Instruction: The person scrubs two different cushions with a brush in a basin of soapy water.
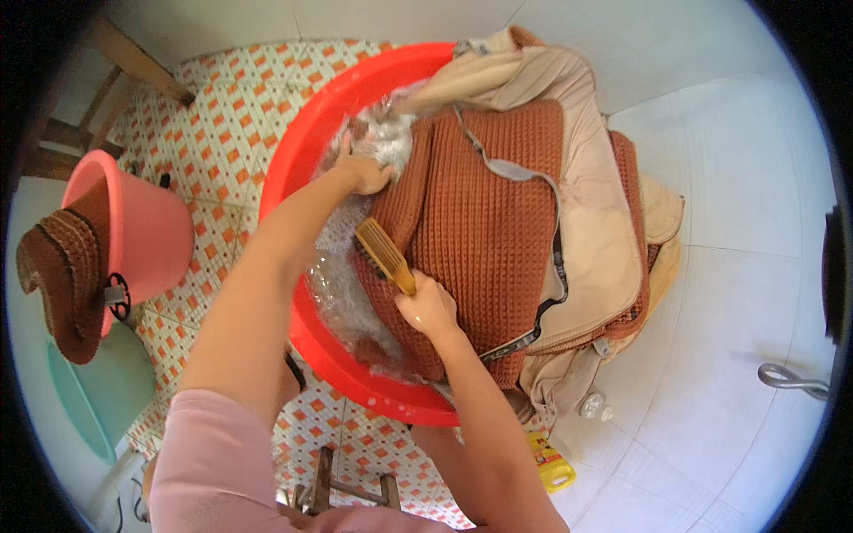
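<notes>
A large red plastic tub (373,400) holds sudsy water (340,293) and a bulky rust-brown waffle-textured fabric cover (486,233) with a beige lining (593,246) that spills over the far right rim. My right hand (430,306) grips the handle of a yellow-brown scrubbing brush (385,253), whose bristles face down onto the cover's edge by the water. My left hand (365,172) is at the suds near the tub's left side, fingers spread against the wet edge of the fabric. A grey strap (510,170) runs across the cover.
At the left stand a pink bucket (156,230) with brown patterned fabric (73,266) over its rim and a green basin (110,393). A wooden stool (326,480) is below the tub. A yellow container (552,466) lies by the tiled wall, and wooden furniture legs (140,60) stand upper left.
</notes>
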A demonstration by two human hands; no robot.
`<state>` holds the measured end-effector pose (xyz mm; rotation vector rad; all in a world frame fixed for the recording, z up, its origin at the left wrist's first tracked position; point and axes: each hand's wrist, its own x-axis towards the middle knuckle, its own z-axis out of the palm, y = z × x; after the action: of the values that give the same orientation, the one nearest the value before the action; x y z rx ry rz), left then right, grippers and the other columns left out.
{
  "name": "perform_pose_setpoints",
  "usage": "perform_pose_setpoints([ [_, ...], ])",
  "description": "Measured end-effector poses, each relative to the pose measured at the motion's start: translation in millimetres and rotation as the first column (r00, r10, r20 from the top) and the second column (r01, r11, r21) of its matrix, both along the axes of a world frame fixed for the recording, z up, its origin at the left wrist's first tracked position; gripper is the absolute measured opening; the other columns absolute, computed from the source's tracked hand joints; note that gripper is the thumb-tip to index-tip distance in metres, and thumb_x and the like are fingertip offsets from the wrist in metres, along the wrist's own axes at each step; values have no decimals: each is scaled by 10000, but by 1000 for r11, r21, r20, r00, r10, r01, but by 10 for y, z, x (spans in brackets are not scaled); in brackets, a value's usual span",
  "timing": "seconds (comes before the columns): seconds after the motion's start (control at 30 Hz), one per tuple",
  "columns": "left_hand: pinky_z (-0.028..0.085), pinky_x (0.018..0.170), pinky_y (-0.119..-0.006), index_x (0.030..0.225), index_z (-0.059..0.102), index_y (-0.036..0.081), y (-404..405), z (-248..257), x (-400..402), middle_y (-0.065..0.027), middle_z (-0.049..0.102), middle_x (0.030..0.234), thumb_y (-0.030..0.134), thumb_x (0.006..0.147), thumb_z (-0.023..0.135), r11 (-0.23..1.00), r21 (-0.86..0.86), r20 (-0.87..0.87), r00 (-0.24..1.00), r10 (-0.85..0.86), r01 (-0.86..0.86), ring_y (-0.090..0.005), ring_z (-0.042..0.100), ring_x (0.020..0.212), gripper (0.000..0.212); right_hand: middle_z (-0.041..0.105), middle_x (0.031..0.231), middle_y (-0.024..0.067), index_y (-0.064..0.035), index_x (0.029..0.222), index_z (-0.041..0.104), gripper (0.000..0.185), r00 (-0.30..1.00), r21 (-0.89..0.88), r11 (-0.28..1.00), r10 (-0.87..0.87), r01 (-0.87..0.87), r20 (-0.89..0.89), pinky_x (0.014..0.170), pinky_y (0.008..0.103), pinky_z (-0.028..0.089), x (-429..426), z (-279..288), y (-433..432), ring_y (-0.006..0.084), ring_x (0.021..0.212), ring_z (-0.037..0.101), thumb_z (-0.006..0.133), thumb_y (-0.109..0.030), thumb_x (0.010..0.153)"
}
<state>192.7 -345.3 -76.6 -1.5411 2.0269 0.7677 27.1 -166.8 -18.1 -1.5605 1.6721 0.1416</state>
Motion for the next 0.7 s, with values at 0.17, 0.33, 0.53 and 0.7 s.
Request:
perform_pose_setpoints([
  [0.17,186,1019,-389,1311,126,0,-261,476,-239,-274,281,1282,568,805,345,885,-174,-557,785,273,-431,-351,221,1235,792,598,760,188,-98,1158,442,508,999,-209,978,-4,-6,-49,624,418,460,86,130,242,346,680,582,524,-211,670],
  [0.33,364,888,-452,1335,-55,279,58,763,-482,-312,167,1307,270,787,492,928,-105,-276,907,318,-357,-426,435,1053,774,573,780,167,61,1206,349,619,932,-283,888,344,-363,-118,558,363,482,754,364,559,277,675,582,558,-223,696],
  [0.53,70,1032,-431,1334,163,94,339,554,486,-201,105,1374,217,810,395,612,-677,402,902,-155,408,-314,92,1277,586,523,939,137,-28,1156,439,544,930,-373,870,365,-323,45,589,332,496,592,422,610,262,895,510,571,-327,721],
  [0.7,-11,1035,-419,1329,88,11,456,163,374,-184,35,1389,616,804,203,849,-507,125,987,-98,148,-292,-14,1293,809,491,866,87,-70,1088,473,528,968,-353,902,247,-249,-52,594,322,491,604,125,883,257,871,470,640,-327,658],
])
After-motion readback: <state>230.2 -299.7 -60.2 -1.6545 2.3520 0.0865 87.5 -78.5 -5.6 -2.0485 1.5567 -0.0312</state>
